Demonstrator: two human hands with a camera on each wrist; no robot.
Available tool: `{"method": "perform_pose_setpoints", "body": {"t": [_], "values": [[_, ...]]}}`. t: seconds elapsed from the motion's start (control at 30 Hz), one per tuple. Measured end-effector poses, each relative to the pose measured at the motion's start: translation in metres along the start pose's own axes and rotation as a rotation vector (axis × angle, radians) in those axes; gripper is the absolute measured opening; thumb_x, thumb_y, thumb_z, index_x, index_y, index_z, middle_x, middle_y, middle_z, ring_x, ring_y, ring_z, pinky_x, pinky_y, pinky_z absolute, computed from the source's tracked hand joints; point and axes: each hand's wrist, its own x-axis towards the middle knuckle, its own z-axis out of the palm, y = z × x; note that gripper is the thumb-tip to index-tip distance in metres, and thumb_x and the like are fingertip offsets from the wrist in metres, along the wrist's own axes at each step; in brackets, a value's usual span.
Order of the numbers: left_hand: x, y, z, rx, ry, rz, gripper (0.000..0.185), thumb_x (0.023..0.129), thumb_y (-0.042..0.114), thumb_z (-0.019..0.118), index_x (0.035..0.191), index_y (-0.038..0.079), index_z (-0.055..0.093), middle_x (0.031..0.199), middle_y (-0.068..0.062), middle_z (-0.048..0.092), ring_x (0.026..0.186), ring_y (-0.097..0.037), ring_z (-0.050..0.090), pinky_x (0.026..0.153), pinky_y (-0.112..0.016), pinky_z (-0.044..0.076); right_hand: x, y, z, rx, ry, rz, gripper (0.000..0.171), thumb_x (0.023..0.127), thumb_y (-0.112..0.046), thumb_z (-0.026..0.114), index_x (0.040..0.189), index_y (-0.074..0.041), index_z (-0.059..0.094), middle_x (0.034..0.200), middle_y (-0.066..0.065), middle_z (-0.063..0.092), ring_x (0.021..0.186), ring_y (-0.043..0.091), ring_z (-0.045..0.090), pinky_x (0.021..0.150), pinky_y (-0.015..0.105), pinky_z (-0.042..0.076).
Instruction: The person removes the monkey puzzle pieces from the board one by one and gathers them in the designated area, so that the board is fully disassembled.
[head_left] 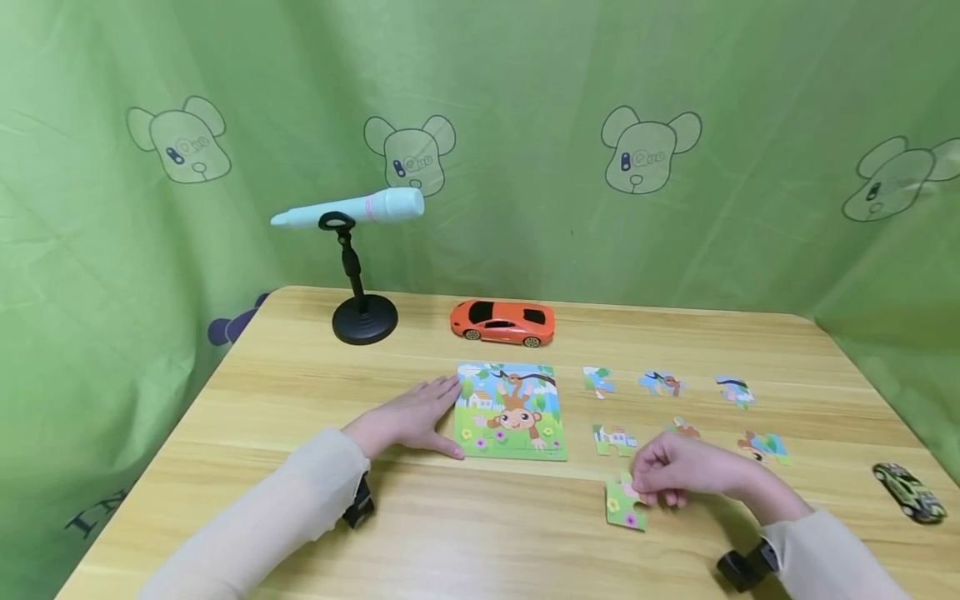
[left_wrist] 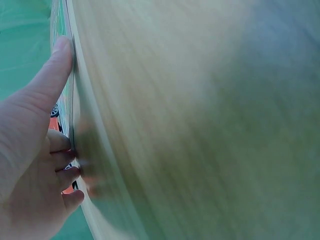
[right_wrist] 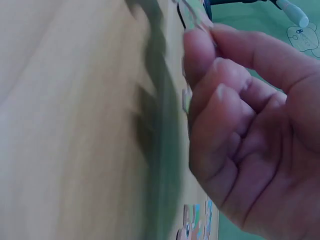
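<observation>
My left hand (head_left: 414, 414) rests on the table with its fingers spread straight along the left edge of a square monkey picture board (head_left: 510, 410). In the left wrist view the thumb (left_wrist: 56, 65) touches that edge. Between thumb and forefinger my right hand (head_left: 686, 467) pinches a green jigsaw piece (head_left: 622, 503) printed with flowers. A house piece (head_left: 615, 439) lies just beyond it. An orange-brown piece (head_left: 684, 427) is partly hidden behind the hand. To its right sits a piece with a monkey's eye (head_left: 765, 447).
Farther back lie a leaf piece (head_left: 598, 381), a branch piece (head_left: 663, 383) and another branch piece (head_left: 734, 390). An orange toy car (head_left: 502, 323) and a microphone (head_left: 360, 208) on a black stand (head_left: 364, 320) occupy the back. A small patterned car (head_left: 909, 493) is near the right edge.
</observation>
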Motion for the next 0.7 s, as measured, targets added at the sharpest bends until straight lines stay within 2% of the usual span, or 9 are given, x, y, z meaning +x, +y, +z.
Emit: {"method": "perform_pose_setpoints", "body": {"t": [0.1, 0.27, 0.5, 0.7], "values": [[0.0003, -0.0002, 0.0, 0.002, -0.001, 0.0, 0.104, 0.076, 0.064, 0.059, 0.147, 0.002, 0.014, 0.152, -0.012, 0.007, 0.138, -0.027, 0.007, 0.111, -0.039, 0.008, -0.0025, 0.0056, 0.0032, 0.003, -0.019, -0.001, 0.017, 0.089, -0.01, 0.058, 0.076, -0.001, 0.063, 0.064, 0.006, 0.063, 0.048, 0.002, 0.049, 0.042, 0.012, 0.04], [0.0004, -0.0001, 0.0, 0.004, -0.001, -0.001, 0.104, 0.076, 0.064, 0.059, 0.147, 0.002, 0.014, 0.152, -0.012, 0.007, 0.138, -0.026, 0.008, 0.111, -0.039, 0.008, -0.0041, 0.0081, 0.0078, -0.041, -0.002, 0.03, 0.017, 0.087, -0.012, 0.061, 0.074, -0.003, 0.063, 0.062, 0.004, 0.062, 0.046, 0.003, 0.047, 0.04, 0.012, 0.039], [0.0009, -0.0003, 0.0009, 0.01, 0.0, -0.009, 0.104, 0.075, 0.065, 0.058, 0.147, 0.003, 0.014, 0.152, -0.011, 0.007, 0.138, -0.026, 0.007, 0.111, -0.039, 0.008, -0.0044, 0.0044, 0.009, -0.096, 0.031, 0.059, 0.017, 0.085, -0.015, 0.064, 0.072, -0.004, 0.062, 0.06, 0.002, 0.06, 0.046, 0.003, 0.046, 0.039, 0.014, 0.041], [0.0007, -0.0001, 0.0005, 0.005, -0.002, -0.006, 0.104, 0.075, 0.064, 0.059, 0.147, 0.002, 0.014, 0.152, -0.011, 0.007, 0.138, -0.026, 0.007, 0.111, -0.039, 0.007, -0.0045, -0.0016, 0.0064, -0.101, 0.051, 0.077, 0.015, 0.086, -0.013, 0.063, 0.075, -0.003, 0.063, 0.061, 0.002, 0.058, 0.047, 0.004, 0.047, 0.039, 0.015, 0.042]]}}
